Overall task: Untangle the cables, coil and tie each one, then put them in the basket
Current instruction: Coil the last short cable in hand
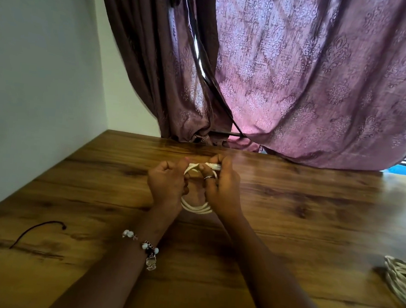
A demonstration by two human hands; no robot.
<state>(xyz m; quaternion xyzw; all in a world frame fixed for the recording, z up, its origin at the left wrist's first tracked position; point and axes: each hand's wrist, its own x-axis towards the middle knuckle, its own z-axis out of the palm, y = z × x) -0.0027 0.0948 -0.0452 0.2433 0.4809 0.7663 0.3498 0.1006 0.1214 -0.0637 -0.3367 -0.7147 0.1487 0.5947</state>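
Observation:
A white cable (196,207) is wound into a small coil above the middle of the wooden table (314,212). My left hand (167,182) grips the coil's left side, fingers curled round the loops. My right hand (221,185) holds the right side and pinches the cable's plug end (212,165) at the top of the coil. The coil's middle is hidden behind both hands. A thin dark cord (35,233) lies loose on the table at the near left. A pale woven basket (403,282) shows partly at the right edge.
A purple patterned curtain (314,77) hangs down to the table's far edge. A white wall (31,89) borders the table on the left. A beaded bracelet (144,247) hangs on my left wrist.

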